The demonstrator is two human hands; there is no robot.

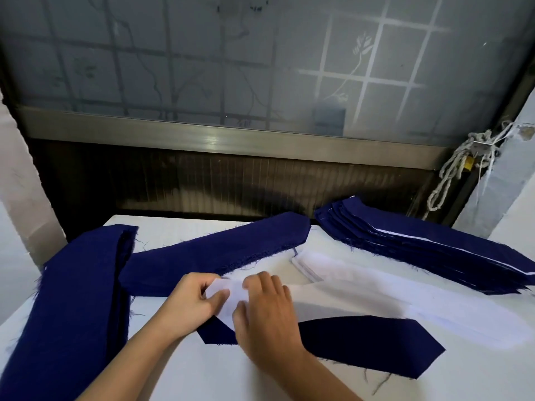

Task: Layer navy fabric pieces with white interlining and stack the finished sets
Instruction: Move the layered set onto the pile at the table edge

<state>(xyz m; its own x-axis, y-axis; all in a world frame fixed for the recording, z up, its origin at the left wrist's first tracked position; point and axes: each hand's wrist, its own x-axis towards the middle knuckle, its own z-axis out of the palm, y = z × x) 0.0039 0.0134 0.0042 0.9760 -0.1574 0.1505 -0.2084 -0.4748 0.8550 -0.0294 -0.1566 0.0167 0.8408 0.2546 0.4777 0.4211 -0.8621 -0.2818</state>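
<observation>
Left pile (72, 299): navy strips stacked at the left edge of the table (202, 380).
Middle pile (217, 250): more navy strips, slanting behind the hands.
Left hand (188, 302): thumb and fingers pinch the near end of the white interlining (376, 296).
Right hand (269, 316): fingers curled, gripping the same end just beside the left hand.
Navy piece (362, 342): flat on the table, partly under the interlining.
Finished sets (419, 250): stacked far right, white edges showing.

Our white table (202, 371), at our left a stack of navy fabric pieces (75, 299), a second navy stack (208, 253) slanting across the middle, white interlining strips (390, 293) before it, one pointed navy piece (370, 342) nearest us, layered navy-and-white sets (419, 250) stacked far right
</observation>
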